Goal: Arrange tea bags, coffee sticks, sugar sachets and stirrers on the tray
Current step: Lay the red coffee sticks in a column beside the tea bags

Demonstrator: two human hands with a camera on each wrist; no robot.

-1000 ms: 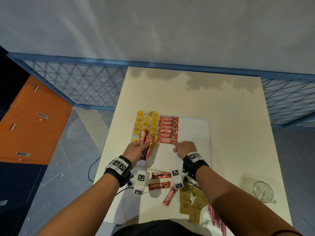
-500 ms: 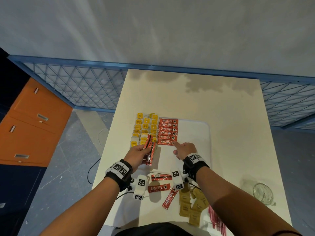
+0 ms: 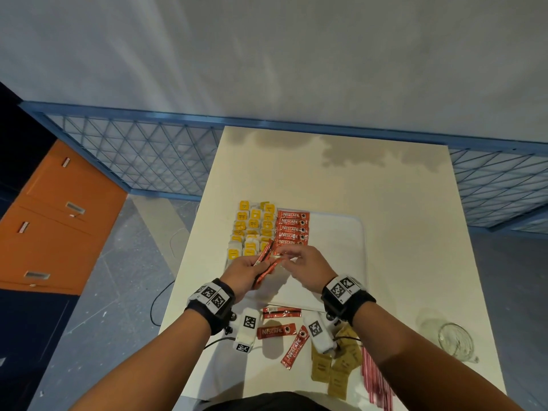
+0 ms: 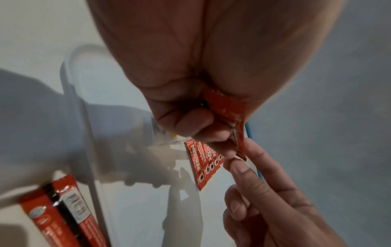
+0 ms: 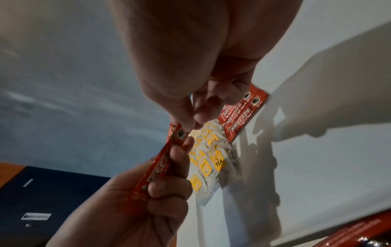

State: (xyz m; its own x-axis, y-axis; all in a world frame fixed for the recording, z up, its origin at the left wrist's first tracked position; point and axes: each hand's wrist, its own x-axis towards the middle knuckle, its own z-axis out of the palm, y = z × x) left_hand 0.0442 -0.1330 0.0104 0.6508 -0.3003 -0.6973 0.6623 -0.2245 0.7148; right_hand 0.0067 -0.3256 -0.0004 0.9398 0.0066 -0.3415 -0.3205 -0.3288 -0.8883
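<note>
while the left hand (image 3: 247, 269) grips a few red coffee sticks (image 3: 264, 259), the right hand (image 3: 308, 264) pinches one stick's tip. both hover over the white tray (image 3: 341, 247), tea bags (image 3: 252, 229) at eleven o'clock.

Tray (image 3: 335, 232): white, flat on the table, right half bare.
Tea bags (image 3: 252, 229): yellow-tagged, rows along tray's left edge.
Coffee sticks (image 3: 292, 229): red, stacked column at tray's far edge, beside tea bags.
Loose sticks (image 3: 277, 330): off tray's near edge.
Sugar sachets (image 3: 335, 369): tan, table's near edge.
Stirrers (image 3: 375, 381): red-striped, beside sachets.
</note>
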